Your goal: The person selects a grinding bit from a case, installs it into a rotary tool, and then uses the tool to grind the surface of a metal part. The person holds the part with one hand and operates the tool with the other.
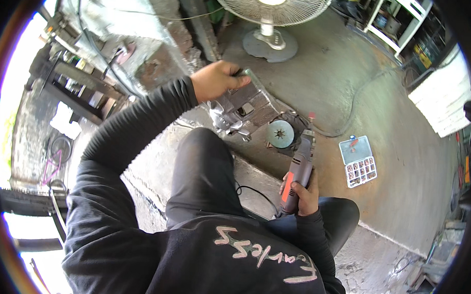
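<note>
Left hand [217,80] was clamped around the grey cast-metal engine part [244,108] up far-left, right hand [302,193] gripping the grey-and-orange rotary tool [300,167] nearer. Reckon the bit could skate off if that part rocked.

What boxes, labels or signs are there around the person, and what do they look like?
Small parts box: on the concrete floor to the person's right, beyond the right hand holding a grey and orange power tool; flat, clear, rectangular, blue lid edge, small pieces in compartments.
No signs or screens are clear enough to tell.
</note>
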Action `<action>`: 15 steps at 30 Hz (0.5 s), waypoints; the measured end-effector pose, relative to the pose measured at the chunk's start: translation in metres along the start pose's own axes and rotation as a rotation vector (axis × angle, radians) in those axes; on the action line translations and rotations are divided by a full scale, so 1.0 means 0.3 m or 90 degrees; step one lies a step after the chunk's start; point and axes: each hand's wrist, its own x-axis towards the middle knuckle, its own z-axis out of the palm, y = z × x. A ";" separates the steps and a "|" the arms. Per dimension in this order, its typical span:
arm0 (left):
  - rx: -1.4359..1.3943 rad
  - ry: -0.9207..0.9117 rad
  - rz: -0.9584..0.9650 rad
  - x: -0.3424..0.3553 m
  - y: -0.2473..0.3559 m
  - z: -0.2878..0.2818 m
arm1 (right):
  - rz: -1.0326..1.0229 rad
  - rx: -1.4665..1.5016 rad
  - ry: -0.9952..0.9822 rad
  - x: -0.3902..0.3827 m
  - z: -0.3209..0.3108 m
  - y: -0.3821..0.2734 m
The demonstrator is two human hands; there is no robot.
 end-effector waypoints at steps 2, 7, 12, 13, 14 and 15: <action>-0.033 -0.023 -0.039 -0.115 0.096 -0.074 | -0.045 -0.003 -0.041 -0.028 0.027 -0.011; -0.022 -0.012 -0.172 -0.345 0.111 -0.067 | -0.048 -0.178 -0.117 -0.132 0.082 -0.033; 0.125 -0.067 -0.130 -0.436 -0.045 0.035 | -0.202 -0.532 -0.180 -0.192 0.142 -0.026; 0.142 -0.069 -0.109 -0.447 -0.074 0.048 | -0.215 -0.572 -0.193 -0.197 0.156 -0.022; 0.115 -0.056 -0.104 -0.453 -0.099 0.053 | -0.219 -0.616 -0.202 -0.203 0.169 -0.018; 0.089 -0.043 -0.098 -0.461 -0.120 0.060 | -0.226 -0.661 -0.210 -0.205 0.181 -0.014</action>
